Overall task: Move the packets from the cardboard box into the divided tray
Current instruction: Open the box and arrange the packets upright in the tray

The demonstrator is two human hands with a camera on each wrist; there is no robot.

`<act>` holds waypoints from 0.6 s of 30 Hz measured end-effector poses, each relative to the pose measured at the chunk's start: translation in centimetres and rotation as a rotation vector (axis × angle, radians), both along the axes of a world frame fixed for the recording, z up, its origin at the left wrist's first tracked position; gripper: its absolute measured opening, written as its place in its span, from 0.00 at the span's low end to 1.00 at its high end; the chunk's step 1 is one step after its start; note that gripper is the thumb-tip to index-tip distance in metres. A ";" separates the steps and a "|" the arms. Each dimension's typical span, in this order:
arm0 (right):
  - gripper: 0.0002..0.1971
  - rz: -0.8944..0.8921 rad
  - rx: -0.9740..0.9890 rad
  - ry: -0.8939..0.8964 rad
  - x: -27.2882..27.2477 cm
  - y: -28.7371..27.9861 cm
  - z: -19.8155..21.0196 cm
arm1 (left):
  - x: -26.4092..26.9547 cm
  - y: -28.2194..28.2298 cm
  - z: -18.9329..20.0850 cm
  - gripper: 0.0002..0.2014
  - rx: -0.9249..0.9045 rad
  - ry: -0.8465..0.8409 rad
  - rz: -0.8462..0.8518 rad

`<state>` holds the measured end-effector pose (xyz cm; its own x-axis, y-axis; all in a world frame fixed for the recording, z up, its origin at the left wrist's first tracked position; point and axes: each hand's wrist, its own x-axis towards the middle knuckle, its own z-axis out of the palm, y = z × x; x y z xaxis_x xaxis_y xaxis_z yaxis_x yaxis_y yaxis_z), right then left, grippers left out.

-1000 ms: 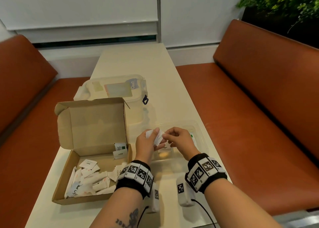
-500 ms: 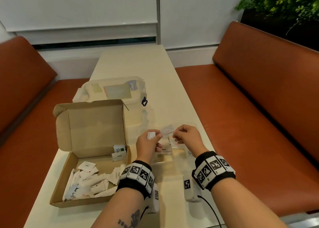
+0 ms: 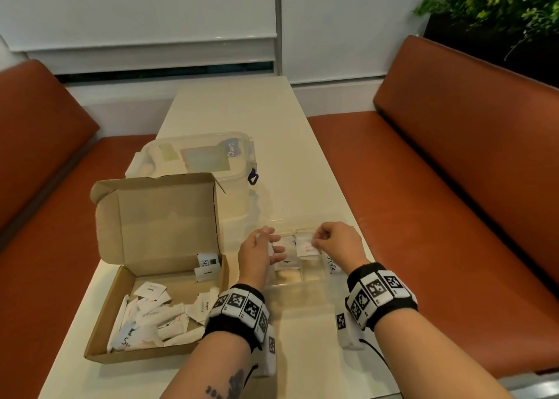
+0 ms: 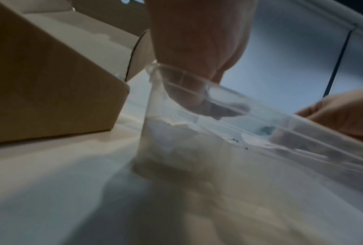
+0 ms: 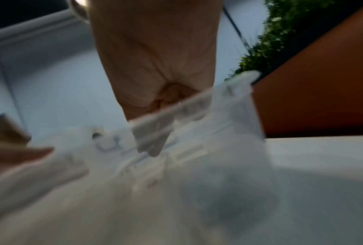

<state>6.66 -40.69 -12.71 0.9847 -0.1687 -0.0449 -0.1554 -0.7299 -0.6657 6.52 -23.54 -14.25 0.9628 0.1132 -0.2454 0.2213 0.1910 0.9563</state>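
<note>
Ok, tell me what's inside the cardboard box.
The cardboard box holds a loose heap of white packets, two more standing at its back wall. The left hand's wristband hides the near right corner.

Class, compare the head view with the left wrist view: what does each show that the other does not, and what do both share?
Only the head view shows the packets lying inside the cardboard box, the lidded clear container behind it and the orange benches. Only the left wrist view shows the divided tray from low at the side, with the left hand's fingers seen through its clear wall. Both show both hands, the box, the tray and the table.
</note>
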 end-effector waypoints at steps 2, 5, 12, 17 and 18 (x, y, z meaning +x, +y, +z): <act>0.02 0.009 -0.169 -0.025 -0.3 0.2 -0.4 | 0.0 0.1 0.0 0.13 -0.039 0.001 0.024; 0.07 0.045 -0.337 -0.068 -0.2 0.7 -1.0 | 0.2 0.0 -0.1 0.14 -0.056 -0.001 0.037; 0.10 0.098 -0.424 -0.065 0.1 1.3 -1.4 | 0.3 0.1 -0.5 0.14 -0.062 0.006 0.031; 0.05 0.151 -0.383 -0.062 0.1 1.2 -1.9 | 0.3 0.1 -0.5 0.14 -0.067 0.007 0.027; 0.04 0.172 -0.408 -0.047 0.1 1.1 -2.0 | 0.3 0.1 -0.5 0.13 -0.068 0.009 0.024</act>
<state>6.76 -39.54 -14.68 0.9993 0.0035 0.0366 0.0150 -0.9468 -0.3215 6.80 -23.42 -14.75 0.9577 0.1195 -0.2619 0.2243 0.2605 0.9390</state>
